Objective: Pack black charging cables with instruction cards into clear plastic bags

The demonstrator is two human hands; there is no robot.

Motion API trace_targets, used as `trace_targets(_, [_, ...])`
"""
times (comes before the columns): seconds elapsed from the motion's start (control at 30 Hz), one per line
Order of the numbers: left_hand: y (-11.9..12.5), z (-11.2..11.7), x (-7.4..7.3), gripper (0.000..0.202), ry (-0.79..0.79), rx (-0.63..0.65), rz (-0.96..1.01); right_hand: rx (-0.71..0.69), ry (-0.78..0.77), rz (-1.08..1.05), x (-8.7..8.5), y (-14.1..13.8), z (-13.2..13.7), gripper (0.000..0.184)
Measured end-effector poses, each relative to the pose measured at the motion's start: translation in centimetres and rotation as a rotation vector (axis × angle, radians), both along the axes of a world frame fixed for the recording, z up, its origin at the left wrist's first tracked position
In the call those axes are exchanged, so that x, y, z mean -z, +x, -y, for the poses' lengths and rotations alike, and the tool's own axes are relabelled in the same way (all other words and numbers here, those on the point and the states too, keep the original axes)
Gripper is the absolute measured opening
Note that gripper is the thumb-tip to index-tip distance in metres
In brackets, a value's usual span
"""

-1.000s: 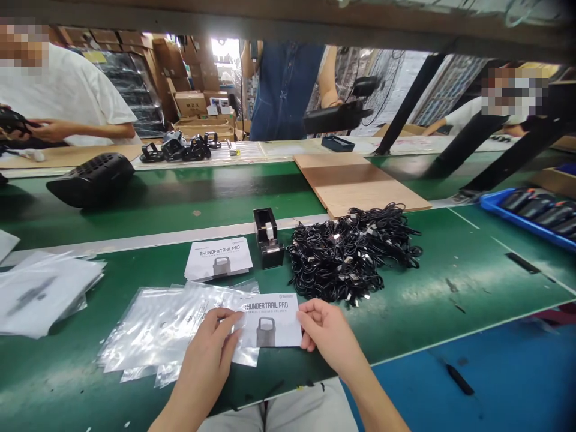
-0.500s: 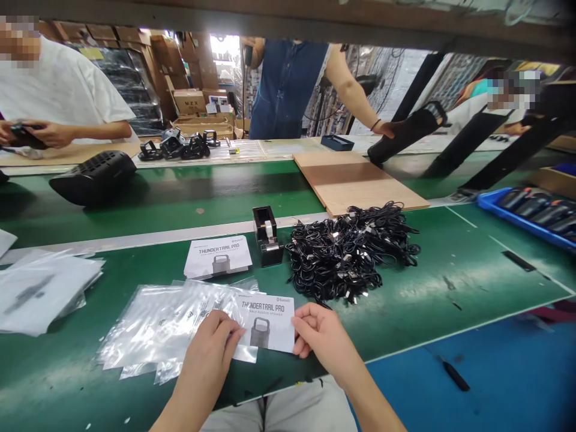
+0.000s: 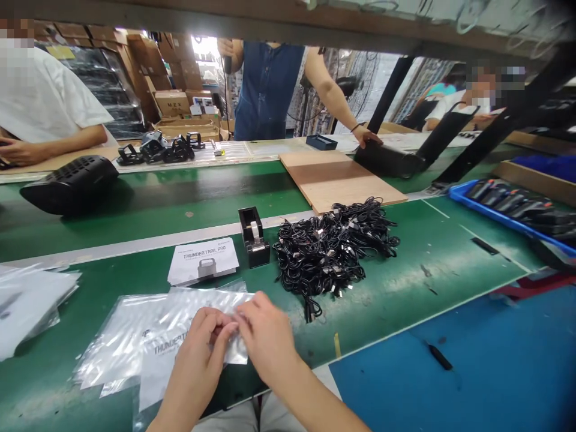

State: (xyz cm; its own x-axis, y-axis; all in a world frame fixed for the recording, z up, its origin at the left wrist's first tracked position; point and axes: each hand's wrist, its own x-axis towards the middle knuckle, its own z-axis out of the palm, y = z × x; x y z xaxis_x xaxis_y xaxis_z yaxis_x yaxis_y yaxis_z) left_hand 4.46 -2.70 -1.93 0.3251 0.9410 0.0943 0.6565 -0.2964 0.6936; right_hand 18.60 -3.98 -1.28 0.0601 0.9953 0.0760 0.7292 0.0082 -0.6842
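Both hands meet at the edge of a clear plastic bag [image 3: 237, 353], thumbs and fingertips pinched together. My left hand [image 3: 198, 348] is closed on the bag, and its fingertips are partly hidden. My right hand [image 3: 266, 339] pinches the same edge, touching the left fingertips. A white printed manual [image 3: 155, 372] shows left of my left hand, seemingly inside the bag; my left hand and wrist cover part of it. Beneath and to the left lie several flat clear bags [image 3: 112, 336]. Behind them is a stack of manuals [image 3: 204, 261] with a speaker pictured on top.
A tape dispenser [image 3: 254, 237] stands beside a heap of black cables [image 3: 333, 246]. Further back are a wooden board [image 3: 337, 177] and a black speaker [image 3: 69, 183]. More bagged papers [image 3: 31, 306] lie left, a blue tray [image 3: 517, 225] right. A co-worker's hand [image 3: 366, 137] touches another speaker.
The manual has gone from between my hands to the left, under clear plastic. My right hand has moved left to meet my left hand at the bag edge. The co-worker's speaker has tipped lower.
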Motion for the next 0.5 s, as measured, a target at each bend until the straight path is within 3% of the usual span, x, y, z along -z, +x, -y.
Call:
trace_targets(0.1, [-0.1,0.2,0.7,0.018,-0.003,-0.042,-0.077,0.373,0.094,0.136,0.2,3.9,2.3,0.025])
trace_targets(0.17, [0.0,0.5,0.8,0.019,0.010,-0.061,-0.110,0.483,0.048,0.188,0.7,6.7,3.6,0.036])
trace_targets(0.3, [0.5,0.9,0.8,0.019,0.019,-0.038,-0.110,0.253,-0.047,0.103,1.2,8.3,4.7,0.018])
trace_targets(0.5, [0.6,1.4,0.6,0.017,0.003,-0.030,-0.060,-0.119,-0.195,-0.245,-0.5,4.3,3.3,0.019])
